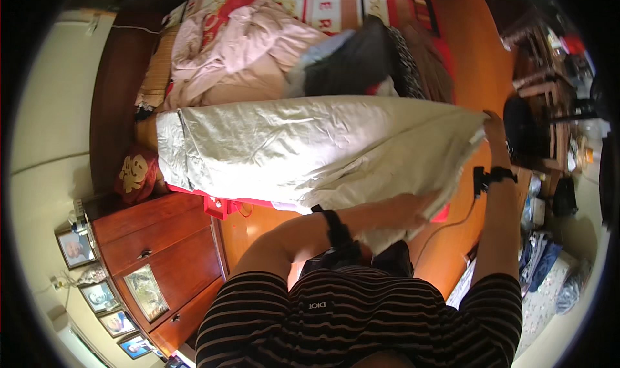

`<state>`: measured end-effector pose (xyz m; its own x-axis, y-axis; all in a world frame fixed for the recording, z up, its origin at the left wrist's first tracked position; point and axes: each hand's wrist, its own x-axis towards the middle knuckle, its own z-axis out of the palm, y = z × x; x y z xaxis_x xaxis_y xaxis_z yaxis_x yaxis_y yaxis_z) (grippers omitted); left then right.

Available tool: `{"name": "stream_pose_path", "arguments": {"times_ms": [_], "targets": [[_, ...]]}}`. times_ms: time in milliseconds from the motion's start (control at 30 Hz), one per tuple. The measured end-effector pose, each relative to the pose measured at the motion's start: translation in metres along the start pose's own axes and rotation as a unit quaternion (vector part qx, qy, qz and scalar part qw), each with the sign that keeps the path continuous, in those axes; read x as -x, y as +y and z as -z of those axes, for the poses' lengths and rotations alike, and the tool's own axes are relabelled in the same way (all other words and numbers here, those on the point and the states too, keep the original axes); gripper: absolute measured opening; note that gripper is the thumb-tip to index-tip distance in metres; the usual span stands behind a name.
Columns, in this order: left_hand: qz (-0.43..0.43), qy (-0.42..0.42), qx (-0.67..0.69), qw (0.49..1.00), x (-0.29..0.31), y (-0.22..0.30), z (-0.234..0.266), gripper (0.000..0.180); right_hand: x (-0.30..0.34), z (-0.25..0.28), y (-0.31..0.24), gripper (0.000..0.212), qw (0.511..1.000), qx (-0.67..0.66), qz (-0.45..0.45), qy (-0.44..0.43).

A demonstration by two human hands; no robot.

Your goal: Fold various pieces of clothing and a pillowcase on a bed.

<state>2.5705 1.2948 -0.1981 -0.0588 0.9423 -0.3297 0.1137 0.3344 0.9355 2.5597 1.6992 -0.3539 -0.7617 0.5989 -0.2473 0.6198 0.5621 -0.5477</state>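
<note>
The pale sheet (278,139) in my grip is cloth, smooth with a soft sheen, finely creased along the near edge of the bed (352,6). Toward the bed's left edge, the pink blanket (242,45) looks like soft, matt, rumpled fabric. The cabinet (184,248) off the near left corner is smooth, glossy wood; my striped shirt (381,313) is matt cloth.

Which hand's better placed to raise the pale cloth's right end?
Right, I'd say: the right hand appears to grip the pale cloth at that end, while the left hand, partly blurred, is nearer the body, by the cloth's near edge.
</note>
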Motion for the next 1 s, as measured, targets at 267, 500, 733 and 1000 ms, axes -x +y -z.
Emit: {"name": "stream_pose_path", "arguments": {"times_ms": [267, 500, 733, 1000], "targets": [[0.087, 0.157, -0.081, 0.980, -0.111, -0.099, -0.096, 0.054, 0.144, -0.071, 0.097, 0.039, 0.967, -0.202, 0.021, -0.154], [0.155, 0.104, -0.068, 0.980, -0.148, -0.042, -0.118, 0.065, 0.313, -0.058, 0.079, 0.041, 0.868, -0.434, -0.034, -0.241], [0.060, 0.082, -0.072, 0.992, -0.156, -0.052, -0.104, 0.063, 0.335, -0.045, 0.094, 0.048, 0.952, -0.114, -0.028, -0.281], [0.057, 0.128, 0.128, 0.982, -0.115, 0.043, -0.021, 0.041, 0.305, -0.104, 0.141, 0.059, 0.964, -0.114, -0.171, -0.169]]}}
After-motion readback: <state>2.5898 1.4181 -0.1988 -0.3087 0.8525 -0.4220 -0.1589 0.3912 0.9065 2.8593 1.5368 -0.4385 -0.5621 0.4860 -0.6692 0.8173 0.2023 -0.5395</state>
